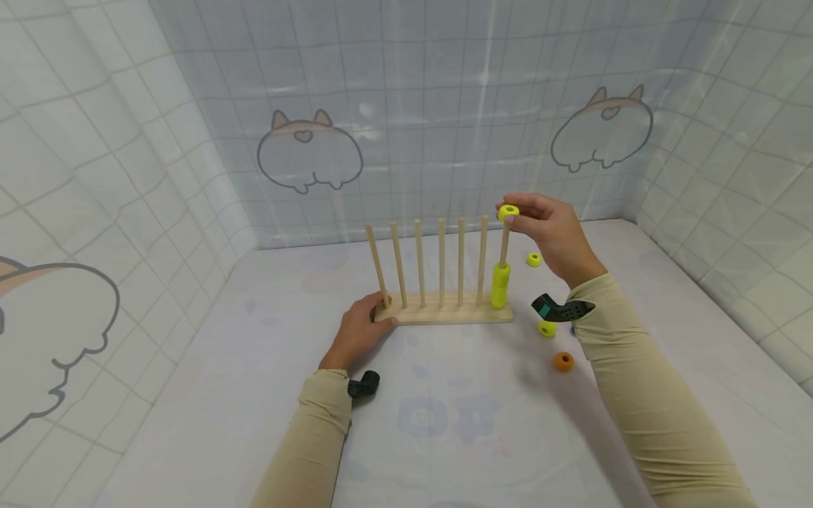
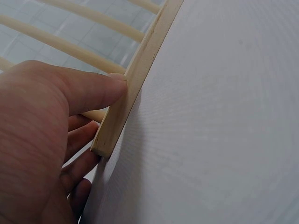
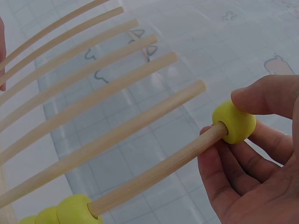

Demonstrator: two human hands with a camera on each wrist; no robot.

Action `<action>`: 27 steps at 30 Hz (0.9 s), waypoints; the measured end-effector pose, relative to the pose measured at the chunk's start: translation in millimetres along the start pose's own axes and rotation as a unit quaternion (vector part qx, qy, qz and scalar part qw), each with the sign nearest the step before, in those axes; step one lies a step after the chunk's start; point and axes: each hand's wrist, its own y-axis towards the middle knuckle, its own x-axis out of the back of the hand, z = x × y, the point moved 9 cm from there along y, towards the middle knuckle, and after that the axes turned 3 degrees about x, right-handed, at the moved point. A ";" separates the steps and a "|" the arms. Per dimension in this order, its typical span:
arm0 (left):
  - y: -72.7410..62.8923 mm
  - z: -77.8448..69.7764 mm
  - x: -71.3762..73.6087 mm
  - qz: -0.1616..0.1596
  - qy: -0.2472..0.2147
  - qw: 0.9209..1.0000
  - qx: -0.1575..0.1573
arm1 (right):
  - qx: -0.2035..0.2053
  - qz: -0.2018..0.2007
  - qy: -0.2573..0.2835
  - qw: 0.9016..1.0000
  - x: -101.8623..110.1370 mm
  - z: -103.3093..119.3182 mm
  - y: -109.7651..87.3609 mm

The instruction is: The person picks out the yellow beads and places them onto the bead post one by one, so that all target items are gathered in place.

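A wooden peg rack (image 1: 444, 317) stands on the white cloth, with several upright pegs in a row. At its left end my left hand (image 1: 360, 331) grips the base; the left wrist view shows the thumb (image 2: 100, 91) on the front edge and the fingers behind. My right hand (image 1: 554, 231) pinches a yellow bead (image 3: 240, 122) at the top of the rightmost peg. The peg's tip is inside the bead's hole in the right wrist view. Lower on that peg, several yellow beads (image 1: 500, 286) are stacked down to the base. The other pegs are bare.
To the right of the rack lie two loose yellow beads, a farther one (image 1: 534, 259) and a nearer one (image 1: 547, 329), plus an orange bead (image 1: 561, 365). Something blue (image 1: 574, 329) is mostly hidden by the right wrist. Tile-patterned sheets (image 1: 432, 127) enclose the back and sides.
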 end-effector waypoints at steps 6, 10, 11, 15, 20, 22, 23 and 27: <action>1.1 3.7 -1.2 0.001 0.003 1.000 0.002 | 0.003 0.002 -0.012 1.000 -1.0 1.7 -0.8; 1.1 4.1 -1.3 0.003 0.002 1.000 0.006 | 0.003 0.000 -0.013 1.000 -0.5 1.7 -0.5; 0.8 3.3 -1.0 0.002 0.002 1.000 0.004 | 0.003 0.000 -0.012 1.000 -0.3 1.3 -0.3; 0.3 1.3 -0.2 0.000 0.000 1.000 -0.001 | 0.006 0.002 -0.012 1.000 0.0 0.5 0.1; 1.1 2.0 -1.3 0.006 0.001 1.000 0.004 | 0.006 -0.001 -0.005 1.000 1.6 0.2 0.6; 1.5 2.1 -1.6 0.007 0.002 1.000 0.006 | 0.005 -0.002 -0.005 1.000 2.8 0.2 0.4; 1.6 1.7 -1.4 0.006 0.003 1.000 0.004 | 0.005 -0.002 -0.005 1.000 3.4 0.1 0.0; 1.7 1.7 -1.4 0.005 0.001 1.000 0.009 | -0.004 -0.002 -0.012 1.000 8.4 -2.3 -4.6</action>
